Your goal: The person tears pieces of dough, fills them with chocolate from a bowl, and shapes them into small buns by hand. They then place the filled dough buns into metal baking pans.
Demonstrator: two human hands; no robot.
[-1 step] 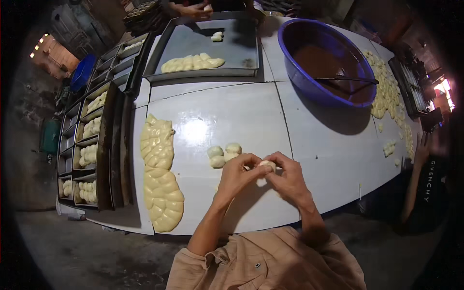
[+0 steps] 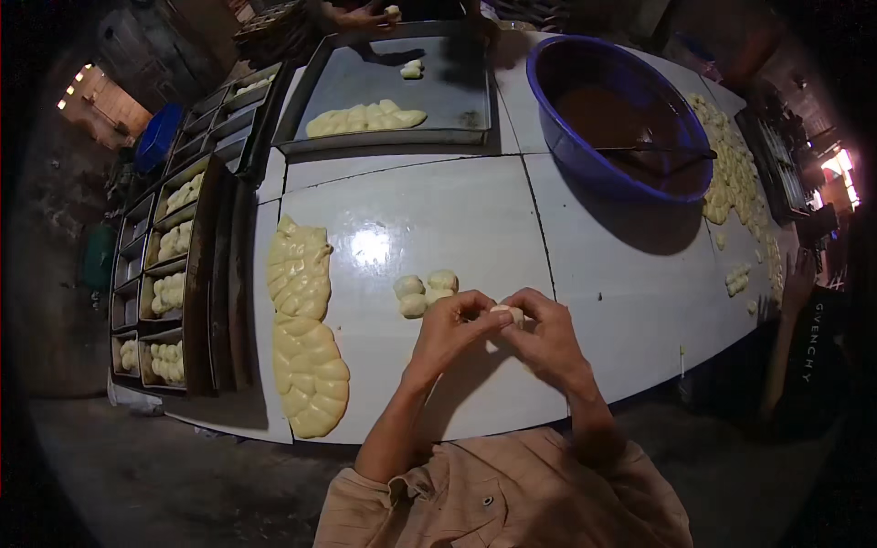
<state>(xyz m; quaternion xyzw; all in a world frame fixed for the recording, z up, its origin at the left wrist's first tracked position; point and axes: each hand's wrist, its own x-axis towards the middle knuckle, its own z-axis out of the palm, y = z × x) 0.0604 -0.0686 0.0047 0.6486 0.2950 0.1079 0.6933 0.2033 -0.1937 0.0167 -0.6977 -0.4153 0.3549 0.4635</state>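
Observation:
Over the near middle of the white tabletop, my left hand (image 2: 451, 334) and my right hand (image 2: 546, 338) meet at a small pale piece of dough (image 2: 508, 314). Both thumbs and fingers pinch it, and part of it is hidden behind them. Just beyond my left hand, several small rounded dough pieces (image 2: 426, 294) sit close together on the table. Farther left lies a long, flattened slab of glossy yellow dough (image 2: 309, 356), its surface marked into lumps.
Left, divided metal baking tins (image 2: 187, 301) hold dough in some compartments. A large metal tray (image 2: 384, 137) with dough stands at the back, near a co-worker's hand (image 2: 361, 16). A blue basin (image 2: 585, 151) of brown liquid stands right, beside more dough (image 2: 731, 187); another person's arm (image 2: 787, 320) is at far right.
The dough between my fingers has shifted slightly, while my hands stay nearly in place. At the back, the co-worker's hand with a dough piece has moved a little.

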